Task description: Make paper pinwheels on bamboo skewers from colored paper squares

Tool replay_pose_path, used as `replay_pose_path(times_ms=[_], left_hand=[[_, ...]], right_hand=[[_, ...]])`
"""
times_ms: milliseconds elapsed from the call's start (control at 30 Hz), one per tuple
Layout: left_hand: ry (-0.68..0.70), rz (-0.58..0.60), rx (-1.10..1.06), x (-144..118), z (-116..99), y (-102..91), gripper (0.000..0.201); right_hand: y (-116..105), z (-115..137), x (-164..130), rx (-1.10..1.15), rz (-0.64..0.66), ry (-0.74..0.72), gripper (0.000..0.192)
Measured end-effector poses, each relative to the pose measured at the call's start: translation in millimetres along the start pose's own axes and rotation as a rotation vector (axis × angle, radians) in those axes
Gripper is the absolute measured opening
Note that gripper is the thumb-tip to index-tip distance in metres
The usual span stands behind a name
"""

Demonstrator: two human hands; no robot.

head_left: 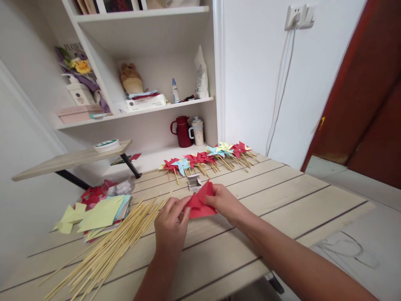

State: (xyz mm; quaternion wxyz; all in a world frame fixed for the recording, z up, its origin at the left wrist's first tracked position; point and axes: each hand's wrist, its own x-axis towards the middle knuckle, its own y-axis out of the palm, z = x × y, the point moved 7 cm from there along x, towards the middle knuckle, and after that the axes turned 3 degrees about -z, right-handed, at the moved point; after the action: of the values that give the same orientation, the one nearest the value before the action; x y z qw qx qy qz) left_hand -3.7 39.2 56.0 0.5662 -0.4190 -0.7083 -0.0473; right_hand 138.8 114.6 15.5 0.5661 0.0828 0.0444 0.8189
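Paper, red and partly folded, sits between both hands just above the middle of the worktop [282, 200]. The left hand [171, 223] pinches the lower left corner of the red paper [200, 202] between thumb and fingers; the right hand [224, 200] grips its right side, fingers curled over the edge, with 1 flap standing up in a point. Neither hand is released. The step in hand looks like folding the corners of a cut square inward to form a pinwheel head. The next move calls for holding the gathered tips together at the centre without letting any spring back, then fixing them.

Just behind the paper stands a small open box [194, 182], possibly holding pins, though the view is too coarse to be sure. Along the far edge lies a row of finished pinwheels [208, 159] in red, blue and yellow. Toward the left edge, a bundle of bamboo sticks [115, 242] fans across the worktop, beside a stack of coloured paper squares [100, 213]. A dark red jug [181, 130] and a mug [197, 130] stand on the shelf beyond.
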Motion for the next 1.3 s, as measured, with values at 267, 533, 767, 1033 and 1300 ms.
replay_pose_path(times_ms=[267, 533, 767, 1033, 1300], left_hand=[[-0.295, -0.043, -0.297, 2.5, 16.8, -6.6, 0.032], [-0.747, 0.087, -0.594, -7.4, 40.2, 10.4, 0.043], [-0.941, 0.223, -0.708, -14.6, 38.0, 24.6, 0.047], [-0.855, 0.393, -0.679, -17.6, 33.3, 30.9, 0.064], [-0.813, 0.471, -0.684, -19.2, 27.2, 33.0, 0.06]], right_hand=[[3.8, 2.2, -4.0, 0.058, 0.03, 0.058, 0.03], [-0.7, 0.8, -2.0, 0.072, 0.051, 0.058, 0.033], [4.1, -0.6, -3.1, 0.017, 0.059, 0.063, 0.018], [-0.7, -3.8, -0.4, -0.081, 0.02, 0.054, 0.013], [1.9, -2.9, -1.6, -0.053, 0.111, 0.035, 0.022]])
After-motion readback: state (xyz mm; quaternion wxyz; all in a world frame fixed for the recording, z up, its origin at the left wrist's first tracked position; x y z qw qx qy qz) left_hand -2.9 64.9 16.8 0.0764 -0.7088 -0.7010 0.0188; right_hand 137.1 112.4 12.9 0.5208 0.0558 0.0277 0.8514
